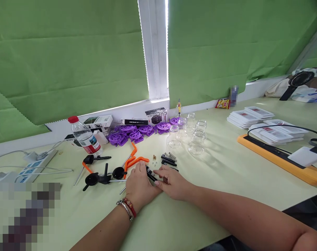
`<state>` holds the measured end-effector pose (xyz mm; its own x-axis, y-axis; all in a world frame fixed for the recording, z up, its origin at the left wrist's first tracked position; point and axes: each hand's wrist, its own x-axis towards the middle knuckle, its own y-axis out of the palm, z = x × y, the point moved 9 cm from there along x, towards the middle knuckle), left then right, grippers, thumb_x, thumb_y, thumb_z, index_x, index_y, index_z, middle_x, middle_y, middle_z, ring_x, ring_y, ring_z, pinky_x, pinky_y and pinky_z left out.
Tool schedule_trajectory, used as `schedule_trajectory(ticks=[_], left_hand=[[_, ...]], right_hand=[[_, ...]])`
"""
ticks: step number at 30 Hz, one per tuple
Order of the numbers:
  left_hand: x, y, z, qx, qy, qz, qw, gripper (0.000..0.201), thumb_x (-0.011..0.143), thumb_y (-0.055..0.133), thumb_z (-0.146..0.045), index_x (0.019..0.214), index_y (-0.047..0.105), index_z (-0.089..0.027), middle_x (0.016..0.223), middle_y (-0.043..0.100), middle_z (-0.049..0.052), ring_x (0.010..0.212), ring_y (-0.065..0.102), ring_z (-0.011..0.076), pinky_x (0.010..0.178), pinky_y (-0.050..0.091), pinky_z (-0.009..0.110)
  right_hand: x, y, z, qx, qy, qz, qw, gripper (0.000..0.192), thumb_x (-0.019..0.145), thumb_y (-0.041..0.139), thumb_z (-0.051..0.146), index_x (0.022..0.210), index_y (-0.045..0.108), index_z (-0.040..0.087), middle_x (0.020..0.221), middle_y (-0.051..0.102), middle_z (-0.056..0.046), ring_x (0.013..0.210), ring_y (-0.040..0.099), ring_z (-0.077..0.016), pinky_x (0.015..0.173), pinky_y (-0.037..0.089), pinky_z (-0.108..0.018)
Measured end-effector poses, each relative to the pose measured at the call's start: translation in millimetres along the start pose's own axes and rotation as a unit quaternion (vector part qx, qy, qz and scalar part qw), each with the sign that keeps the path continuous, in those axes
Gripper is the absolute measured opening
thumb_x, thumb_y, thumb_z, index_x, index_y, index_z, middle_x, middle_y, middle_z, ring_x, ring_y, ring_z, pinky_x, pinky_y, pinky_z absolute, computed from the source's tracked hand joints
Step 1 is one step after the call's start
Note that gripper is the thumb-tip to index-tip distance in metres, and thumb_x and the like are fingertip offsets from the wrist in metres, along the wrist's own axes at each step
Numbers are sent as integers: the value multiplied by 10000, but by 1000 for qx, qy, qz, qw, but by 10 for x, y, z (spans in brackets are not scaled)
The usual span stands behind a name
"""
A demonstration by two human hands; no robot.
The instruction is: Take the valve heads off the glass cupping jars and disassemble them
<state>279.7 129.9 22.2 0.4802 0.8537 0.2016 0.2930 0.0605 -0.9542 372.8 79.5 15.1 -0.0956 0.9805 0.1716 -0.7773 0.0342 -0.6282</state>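
My left hand (140, 184), with bracelets at its wrist, curls around a bundle of slim black parts (151, 174) on the table. From the other side my right hand (172, 183) closes its thumb and fingers on the lower end of the same parts; their exact kind is partly hidden by the fingers. Just beyond lie more black bars (169, 161), a cluster of small screws or springs (171, 156) and tiny brass pieces (154, 157). Orange angled pieces (133, 161) touch or nearly touch my left fingertips. Further left are black disc-ended parts (91, 179) with metal rods.
Purple round plastic parts (146, 130) line the back, beside a water bottle (88, 139) and small boxes (98, 121). Clear glass cups (197, 143) stand upside down at centre right. Stacked white packs (272, 134), an orange-edged case (279, 158) and a power strip (36, 164) flank them.
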Motion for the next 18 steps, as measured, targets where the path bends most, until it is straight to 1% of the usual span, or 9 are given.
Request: schedule_trajectory(ticks=[4, 7, 13, 16, 18], left_hand=[[-5, -7, -3, -3, 5, -9, 1000, 736, 587, 610, -467, 1218, 422, -140, 1193, 537, 133, 1043, 525, 295, 855, 423, 374], [-9, -18, -10, -5, 5, -10, 1000, 718, 579, 620, -475, 1189, 432, -147, 1138, 552, 119, 1005, 536, 288, 834, 430, 373], [-15, -50, -26, -8, 5, -8, 1000, 679, 585, 623, -484, 1161, 449, -169, 1155, 542, 121, 1012, 540, 292, 840, 426, 371], [-15, -52, -21, -11, 2, -6, 1000, 711, 583, 633, -488, 1182, 439, -157, 1162, 543, 126, 1022, 538, 301, 854, 425, 381], [-14, -42, -14, -12, -2, -1, 1000, 706, 580, 642, -471, 1180, 443, -156, 1150, 550, 121, 1019, 541, 300, 861, 424, 384]], right_hand=[[17, 6, -67, 26, 18, 0, 1000, 202, 818, 545, 246, 956, 677, 182, 837, 490, -34, 745, 515, -145, 661, 429, -270], [22, 6, -76, 33, 12, -2, 999, 210, 813, 551, 238, 964, 687, 188, 844, 502, -37, 758, 521, -148, 682, 435, -272], [10, 3, -87, 41, 17, -2, 999, 264, 817, 541, 226, 1038, 674, 172, 861, 515, -44, 743, 527, -144, 690, 446, -273], [5, 1, -99, 44, 26, -6, 999, 222, 816, 537, 215, 982, 676, 166, 896, 519, -46, 707, 520, -128, 661, 444, -263], [3, 10, -76, 38, 16, -3, 999, 186, 816, 534, 200, 931, 678, 175, 888, 519, -40, 707, 516, -126, 652, 438, -258]])
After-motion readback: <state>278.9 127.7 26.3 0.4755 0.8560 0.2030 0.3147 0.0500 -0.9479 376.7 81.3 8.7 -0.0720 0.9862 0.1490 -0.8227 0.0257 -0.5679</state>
